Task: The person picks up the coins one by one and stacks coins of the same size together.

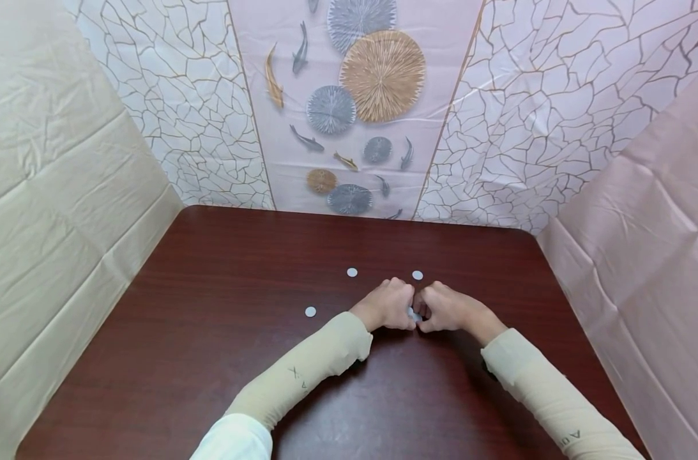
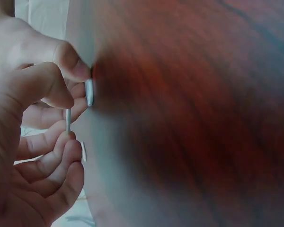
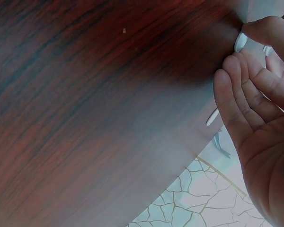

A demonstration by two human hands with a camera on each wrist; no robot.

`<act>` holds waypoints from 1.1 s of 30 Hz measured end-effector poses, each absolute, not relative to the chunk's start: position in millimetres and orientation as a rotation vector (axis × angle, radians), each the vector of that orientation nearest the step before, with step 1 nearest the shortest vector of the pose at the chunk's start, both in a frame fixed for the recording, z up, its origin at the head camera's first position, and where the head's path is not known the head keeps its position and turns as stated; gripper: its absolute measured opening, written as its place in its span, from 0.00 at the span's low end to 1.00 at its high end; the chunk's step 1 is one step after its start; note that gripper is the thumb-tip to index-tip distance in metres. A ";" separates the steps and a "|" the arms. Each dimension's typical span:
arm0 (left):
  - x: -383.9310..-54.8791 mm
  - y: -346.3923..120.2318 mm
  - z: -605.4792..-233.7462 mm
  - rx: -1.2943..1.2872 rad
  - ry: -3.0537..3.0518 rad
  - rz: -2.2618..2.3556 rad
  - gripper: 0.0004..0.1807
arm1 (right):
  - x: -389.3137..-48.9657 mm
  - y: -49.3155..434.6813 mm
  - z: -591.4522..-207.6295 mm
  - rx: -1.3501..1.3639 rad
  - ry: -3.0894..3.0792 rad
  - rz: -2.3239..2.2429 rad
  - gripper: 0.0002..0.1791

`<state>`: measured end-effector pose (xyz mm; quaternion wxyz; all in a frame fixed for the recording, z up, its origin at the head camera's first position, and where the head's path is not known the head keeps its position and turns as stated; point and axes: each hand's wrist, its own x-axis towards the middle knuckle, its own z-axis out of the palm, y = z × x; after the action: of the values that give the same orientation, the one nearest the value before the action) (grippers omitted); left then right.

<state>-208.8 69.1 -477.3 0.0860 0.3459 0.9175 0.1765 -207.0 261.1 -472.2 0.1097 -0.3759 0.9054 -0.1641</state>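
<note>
White disc (image 2: 68,120) between left fingers (image 2: 72,152)

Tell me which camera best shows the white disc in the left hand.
The left wrist view: the white disc shows clearly there, edge-on, pinched by the left hand. The head view leaves it mostly hidden; the right wrist view probably shows only a small pale part of it.

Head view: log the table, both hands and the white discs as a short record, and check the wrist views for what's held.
Surface: dark red-brown table
Left hand: pinches one held disc
Right hand: pinches another held disc
Hand spacing: close together
On table, apart: left disc, middle disc, right disc
Behind: patterned backdrop
</note>
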 end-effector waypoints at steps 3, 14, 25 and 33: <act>-206.4 71.1 -481.8 1.011 2.735 0.503 0.17 | -208.6 261.5 -474.3 -1.120 2.659 -0.495 0.09; -205.7 71.8 -495.7 0.949 2.752 0.535 0.17 | -208.7 260.3 -477.6 -1.133 2.650 -0.518 0.09; -202.6 74.4 -495.4 0.974 2.749 0.584 0.22 | -205.9 260.3 -476.9 -1.107 2.652 -0.535 0.08; -201.9 75.3 -493.9 0.960 2.725 0.614 0.19 | -204.5 262.8 -476.3 -1.088 2.667 -0.563 0.08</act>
<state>-201.9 75.3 -493.9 0.0939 0.3237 0.9184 0.2070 -204.5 262.8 -476.3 0.1030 -0.3688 0.9039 -0.1909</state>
